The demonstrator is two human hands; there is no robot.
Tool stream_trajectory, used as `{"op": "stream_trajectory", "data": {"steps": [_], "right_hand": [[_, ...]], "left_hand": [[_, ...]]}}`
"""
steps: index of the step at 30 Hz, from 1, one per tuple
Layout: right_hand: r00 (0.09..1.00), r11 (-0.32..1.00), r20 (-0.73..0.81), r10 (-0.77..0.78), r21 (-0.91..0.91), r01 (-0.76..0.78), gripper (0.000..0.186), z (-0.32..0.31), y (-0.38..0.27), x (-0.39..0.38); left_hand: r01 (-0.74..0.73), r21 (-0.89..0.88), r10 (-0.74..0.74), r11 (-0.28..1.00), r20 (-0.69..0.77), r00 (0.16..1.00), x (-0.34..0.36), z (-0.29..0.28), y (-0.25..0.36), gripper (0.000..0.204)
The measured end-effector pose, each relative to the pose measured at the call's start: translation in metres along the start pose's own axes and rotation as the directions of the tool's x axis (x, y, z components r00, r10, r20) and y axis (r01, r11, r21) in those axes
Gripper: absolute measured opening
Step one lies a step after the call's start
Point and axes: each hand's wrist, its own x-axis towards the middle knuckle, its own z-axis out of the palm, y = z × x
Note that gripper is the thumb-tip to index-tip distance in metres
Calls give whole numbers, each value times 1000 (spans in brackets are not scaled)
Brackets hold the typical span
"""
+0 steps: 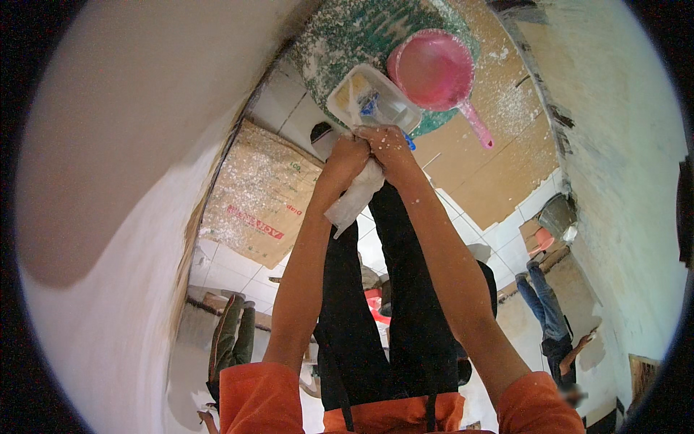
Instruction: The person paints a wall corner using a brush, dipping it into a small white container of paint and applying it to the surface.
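Observation:
My left hand (pixel 345 159) and my right hand (pixel 389 150) meet in front of me, fingers closed together on the top of a limp, whitish plastic bag (pixel 354 200). Its lower part hangs below the hands toward my legs. What the fingertips do at its gathered top is hidden. Just beyond the hands sits a clear rectangular plastic tub (pixel 402 114), holding something pale and a crumpled blue-and-white piece. A pink dipper (pixel 435 71) with a long handle stands to the tub's right. Both rest on a green, powder-strewn mat (pixel 325 54).
Flattened cardboard (pixel 260 188) spotted with white lies at left, and more cardboard (pixel 477 173) at right. Walls rise on both sides. A dark bucket (pixel 558 215) stands by the right wall. Behind me are one person (pixel 546 304) at right and another (pixel 230 336) at left.

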Motion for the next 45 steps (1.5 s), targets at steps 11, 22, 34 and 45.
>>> {"op": "stream_trajectory", "data": {"steps": [11, 22, 34, 45], "right_hand": [[416, 211, 676, 609, 367, -906, 34, 34, 24, 22], [1000, 916, 26, 15, 399, -24, 15, 105, 94, -16], [909, 853, 298, 293, 348, -389, 26, 53, 61, -2], [976, 991, 178, 122, 26, -129, 42, -22, -17, -3]], "left_hand": [[-227, -513, 195, 828, -115, 974, -40, -33, -5, 25], [291, -914, -154, 282, 256, 954, -24, -20, 2, 20], [189, -920, -78, 344, 173, 982, -19, -14, 7, 20], [-68, -17, 67, 998, -56, 996, -6, -19, -8, 35]]}}
